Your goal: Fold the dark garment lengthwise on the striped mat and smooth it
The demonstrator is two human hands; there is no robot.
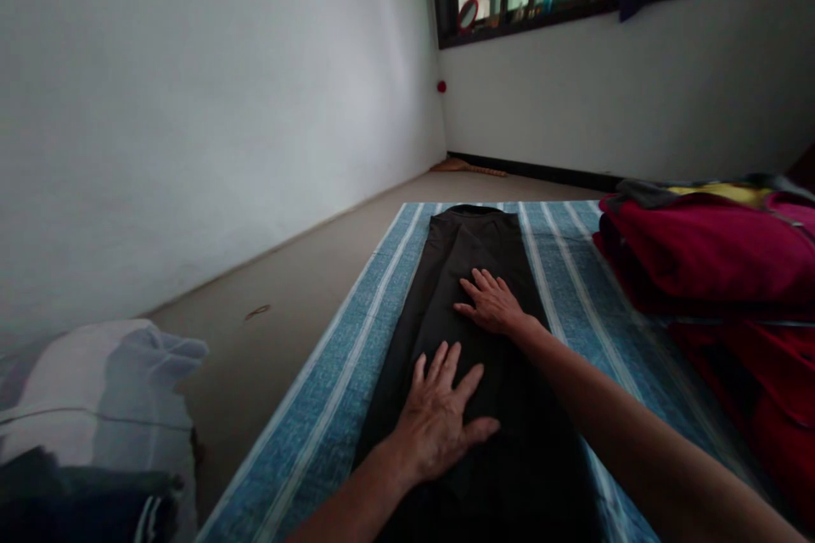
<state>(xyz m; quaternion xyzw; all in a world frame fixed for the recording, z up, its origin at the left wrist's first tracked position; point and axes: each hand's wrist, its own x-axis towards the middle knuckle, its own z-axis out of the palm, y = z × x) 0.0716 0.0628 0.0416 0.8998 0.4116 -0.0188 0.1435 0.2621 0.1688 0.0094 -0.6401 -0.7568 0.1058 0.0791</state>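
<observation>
A long, narrow black garment (474, 250) lies lengthwise on a blue mat with white stripes (344, 339). Its far end shows a dark band like a waistband or collar; which one I cannot tell. My left hand (439, 416) rests flat on the nearer part of the cloth, fingers spread. Further up the garment, my right hand (490, 301) also lies palm down with its fingers stretched out. Neither hand grips anything. The near end of the garment runs out of view at the bottom, partly behind my forearms.
Folded red clothes (713, 259) are stacked on the right, with more red cloth (770, 390) nearer me. A pale bundle (95, 390) and dark clothing (82, 501) sit at lower left. A thin loop (258, 311) lies on the floor. A round mirror (468, 14) stands on the windowsill.
</observation>
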